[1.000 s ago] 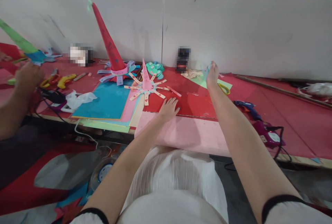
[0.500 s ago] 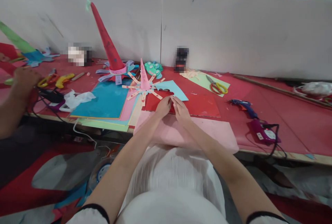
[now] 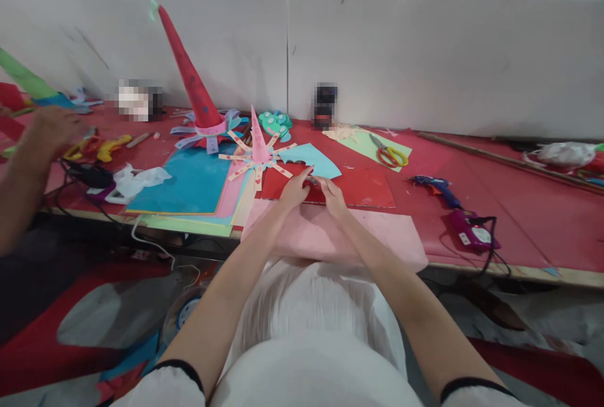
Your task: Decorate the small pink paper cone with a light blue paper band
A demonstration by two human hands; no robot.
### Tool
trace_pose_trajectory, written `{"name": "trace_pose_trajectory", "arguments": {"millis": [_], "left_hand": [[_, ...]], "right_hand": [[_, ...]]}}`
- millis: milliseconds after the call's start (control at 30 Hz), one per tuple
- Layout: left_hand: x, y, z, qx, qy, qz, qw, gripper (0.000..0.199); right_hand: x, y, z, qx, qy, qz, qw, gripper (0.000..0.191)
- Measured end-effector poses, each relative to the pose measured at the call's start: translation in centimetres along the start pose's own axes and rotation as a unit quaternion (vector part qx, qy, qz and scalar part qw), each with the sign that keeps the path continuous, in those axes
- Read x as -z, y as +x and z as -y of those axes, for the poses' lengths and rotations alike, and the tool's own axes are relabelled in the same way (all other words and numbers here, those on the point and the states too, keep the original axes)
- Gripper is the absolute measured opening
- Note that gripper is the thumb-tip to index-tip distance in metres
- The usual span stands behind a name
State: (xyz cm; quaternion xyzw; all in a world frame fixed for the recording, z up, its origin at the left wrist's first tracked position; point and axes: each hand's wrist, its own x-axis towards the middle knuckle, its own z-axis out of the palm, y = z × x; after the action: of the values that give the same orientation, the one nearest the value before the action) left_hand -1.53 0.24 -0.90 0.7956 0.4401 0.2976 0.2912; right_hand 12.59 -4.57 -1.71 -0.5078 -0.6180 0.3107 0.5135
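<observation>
My left hand (image 3: pixel 296 188) and my right hand (image 3: pixel 333 195) are close together over a shiny red sheet (image 3: pixel 368 188). Between them is a small dark item (image 3: pixel 311 180), too small to identify; the fingers of both hands are closed at it. Under my wrists lies a pink sheet (image 3: pixel 377 231) along the table edge. Just behind my left hand are a light blue paper piece (image 3: pixel 316 158) and a small pink cone with patterned strips (image 3: pixel 259 149) spread around its base.
Yellow-handled scissors (image 3: pixel 391 154) lie on green paper. A blue glue gun (image 3: pixel 436 189) and purple power block (image 3: pixel 472 231) are at right. A tall red cone (image 3: pixel 191 73) stands behind blue sheets (image 3: pixel 179 180). Another person's hand (image 3: pixel 54 130) is at far left.
My hands have parted slightly, showing the small dark item between them. The other person's hand at the left has risen a little. The whole view has shifted slightly.
</observation>
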Motion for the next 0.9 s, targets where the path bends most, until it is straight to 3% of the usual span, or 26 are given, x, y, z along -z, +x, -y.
{"name": "trace_pose_trajectory", "arguments": {"millis": [133, 200, 300, 400, 467, 567, 700, 900], "left_hand": [[0.2, 0.0, -0.2, -0.006, 0.060, 0.014, 0.998, 0.058], [0.2, 0.0, -0.3, -0.004, 0.066, 0.016, 0.998, 0.055], [0.2, 0.0, -0.5, 0.004, 0.045, 0.006, 0.999, 0.056], [0.4, -0.1, -0.7, 0.021, -0.001, -0.012, 1.000, 0.055], [0.4, -0.2, -0.7, 0.028, -0.031, -0.026, 0.999, 0.056], [0.5, -0.2, -0.6, 0.031, -0.072, -0.049, 0.996, 0.056], [0.5, -0.2, -0.4, 0.041, -0.110, -0.064, 0.991, 0.052], [0.5, -0.1, -0.4, 0.041, -0.134, -0.062, 0.988, 0.051]], "right_hand": [[-0.1, -0.2, 0.6, -0.020, 0.054, 0.037, 0.998, 0.055], [-0.1, -0.2, 0.8, -0.018, 0.053, 0.025, 0.998, 0.051], [0.7, 0.1, 0.4, -0.015, 0.006, -0.075, 0.997, 0.047], [2.3, 0.5, -0.5, -0.063, -0.078, -0.209, 0.973, 0.049], [3.4, 0.6, -1.0, -0.111, -0.116, -0.236, 0.958, 0.050], [4.3, 0.6, -1.4, -0.144, -0.125, -0.196, 0.962, 0.047], [4.2, 0.4, -1.4, -0.135, -0.136, -0.150, 0.970, 0.040], [4.0, 0.3, -1.1, -0.088, -0.202, -0.148, 0.964, 0.034]]}}
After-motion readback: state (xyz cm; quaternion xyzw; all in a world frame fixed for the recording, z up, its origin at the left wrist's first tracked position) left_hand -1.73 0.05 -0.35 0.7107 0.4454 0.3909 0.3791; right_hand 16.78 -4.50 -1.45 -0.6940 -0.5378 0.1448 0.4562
